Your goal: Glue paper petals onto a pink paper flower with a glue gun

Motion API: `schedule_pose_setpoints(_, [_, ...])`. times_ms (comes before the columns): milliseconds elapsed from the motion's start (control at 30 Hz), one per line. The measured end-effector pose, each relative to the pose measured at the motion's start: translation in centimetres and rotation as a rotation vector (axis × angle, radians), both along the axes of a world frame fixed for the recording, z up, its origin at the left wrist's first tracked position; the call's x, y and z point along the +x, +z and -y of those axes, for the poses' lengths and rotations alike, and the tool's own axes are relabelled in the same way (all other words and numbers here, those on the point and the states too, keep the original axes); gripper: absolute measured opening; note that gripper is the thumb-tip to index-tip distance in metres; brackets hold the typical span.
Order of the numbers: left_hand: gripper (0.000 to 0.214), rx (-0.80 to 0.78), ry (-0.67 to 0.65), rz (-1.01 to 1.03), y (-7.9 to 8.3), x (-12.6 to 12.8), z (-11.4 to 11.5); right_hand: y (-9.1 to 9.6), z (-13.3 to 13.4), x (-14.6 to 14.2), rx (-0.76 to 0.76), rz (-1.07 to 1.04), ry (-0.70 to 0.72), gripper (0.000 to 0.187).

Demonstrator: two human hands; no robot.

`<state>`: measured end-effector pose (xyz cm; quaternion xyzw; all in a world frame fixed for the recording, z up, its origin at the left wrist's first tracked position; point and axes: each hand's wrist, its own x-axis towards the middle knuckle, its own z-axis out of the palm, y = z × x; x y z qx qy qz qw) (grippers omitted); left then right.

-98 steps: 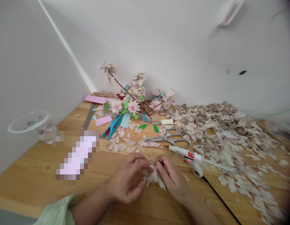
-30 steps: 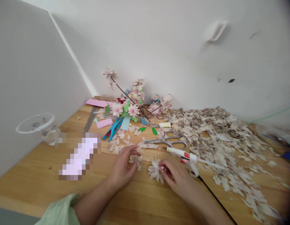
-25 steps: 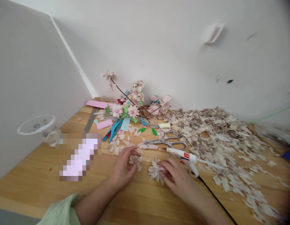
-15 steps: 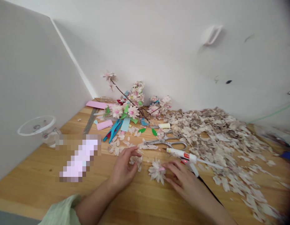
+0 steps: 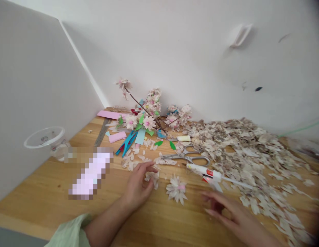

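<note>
A pale artificial flower (image 5: 175, 191) with pointed petals and a pink strip on it lies on the wooden table, touched by neither hand. My left hand (image 5: 139, 185) rests to its left, thumb and fingers apart, curved beside a few loose whitish petals (image 5: 152, 178). To the flower's right, my right hand (image 5: 223, 209) is in the air with its fingers parted and nothing visible in them. Just beyond that hand lies a white glue gun (image 5: 204, 171) with a glue stick (image 5: 238, 181) in its back end and a small red light. Grey scissors (image 5: 191, 158) lie half open behind it.
A large heap of dry petals (image 5: 241, 147) spreads over the right side. Blossom branches (image 5: 151, 109) stand at the back wall. Blue-handled pliers (image 5: 127, 143), a pink paper piece (image 5: 117, 137), green leaves (image 5: 172, 145) and a clear plastic cup (image 5: 60, 151) are also around.
My right hand has let go of the flower and moved right and towards me, leaving the flower on the table. My left hand has hardly moved. The view has shifted slightly.
</note>
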<state>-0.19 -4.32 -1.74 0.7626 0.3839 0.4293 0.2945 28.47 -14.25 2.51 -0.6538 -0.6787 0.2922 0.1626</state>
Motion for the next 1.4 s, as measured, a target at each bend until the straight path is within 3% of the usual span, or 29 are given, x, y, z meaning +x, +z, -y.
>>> schedule_pose_setpoints(100, [0.047,0.009,0.004,0.002,0.0,0.0,0.0,-0.4,0.6,2.5,-0.093,0.036,-0.07,0.036])
schedule_pose_setpoints(200, [0.049,0.001,0.013,-0.003,-0.1,0.0,-0.1,-1.5,0.4,4.0,-0.043,0.132,-0.157,0.032])
schedule_pose_setpoints(367, [0.05,-0.005,-0.007,-0.006,-0.2,0.0,0.0,-3.2,-1.7,3.4,0.186,0.23,-0.362,0.039])
schedule_pose_setpoints(500, [0.054,-0.023,-0.07,-0.003,0.0,-0.1,0.1,-3.3,-3.6,2.3,0.216,0.178,-0.467,0.051])
schedule_pose_setpoints(667, [0.055,-0.024,-0.085,-0.015,0.0,0.0,0.0,-3.1,-5.1,2.1,0.187,0.093,-0.447,0.054])
schedule_pose_setpoints(833, [0.052,-0.009,-0.112,-0.004,0.3,-0.1,0.0,-2.9,-6.0,1.8,0.108,-0.042,-0.377,0.04])
schedule_pose_setpoints(1000, [0.05,0.046,-0.154,0.032,0.6,-0.1,0.1,-3.1,-6.1,1.8,0.008,-0.179,-0.472,0.044])
schedule_pose_setpoints(1100, [0.052,0.069,-0.077,0.015,0.3,-0.1,-0.1,-3.0,-6.4,1.8,-0.002,-0.314,-0.479,0.046])
schedule_pose_setpoints(1300, [0.056,0.19,0.337,0.102,-0.5,-0.3,-1.2,-3.1,-7.2,-0.1,0.055,-0.441,-0.475,0.041])
schedule_pose_setpoints(1400, [0.057,0.216,0.394,0.102,-0.5,-0.4,-1.3,-4.0,-7.1,-1.3,0.078,-0.493,-0.485,0.038])
